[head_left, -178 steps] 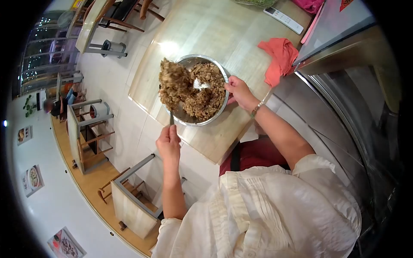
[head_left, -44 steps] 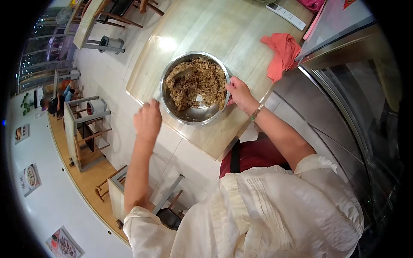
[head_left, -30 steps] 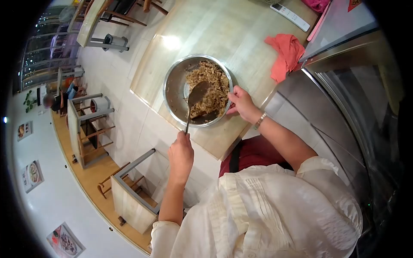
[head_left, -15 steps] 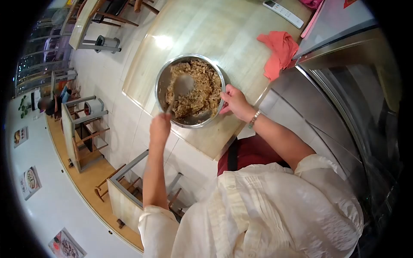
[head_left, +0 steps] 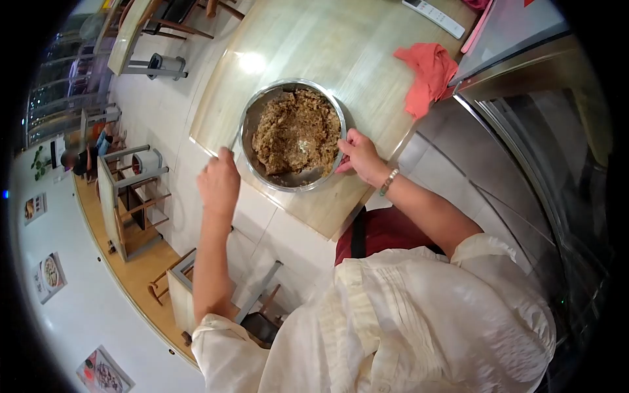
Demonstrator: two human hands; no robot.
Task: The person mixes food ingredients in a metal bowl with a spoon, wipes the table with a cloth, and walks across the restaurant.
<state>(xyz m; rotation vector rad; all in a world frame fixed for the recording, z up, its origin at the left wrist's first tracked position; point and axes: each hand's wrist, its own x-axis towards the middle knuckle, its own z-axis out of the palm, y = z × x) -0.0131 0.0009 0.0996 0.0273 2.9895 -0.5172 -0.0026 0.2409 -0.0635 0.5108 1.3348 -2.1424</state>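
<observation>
A round metal bowl [head_left: 247, 134] sits near the corner of the table, holding a brown, chopped, filling-like mixture [head_left: 296, 131]. My right hand [head_left: 359, 157] is closed on the bowl's near right rim, the thumb over the edge. Just outside the bowl's left side, my left hand [head_left: 219, 178] is closed around the handle of a spoon [head_left: 234, 140]. Only a thin part of the spoon shows by the fist; I cannot make out where its head is. A smooth hollow marks the middle of the mixture.
On the pale wooden table [head_left: 314, 56] lie a crumpled red cloth [head_left: 426, 75] and a white remote control [head_left: 435, 17]. A metal-framed cabinet [head_left: 517, 131] stands close on the right. Other tables and chairs are at the left, where a person [head_left: 88, 160] sits farther off.
My left hand has moved left and up, away from the bowl's near rim, and the spoon's head no longer shows on the mixture. My right hand stays on the rim.
</observation>
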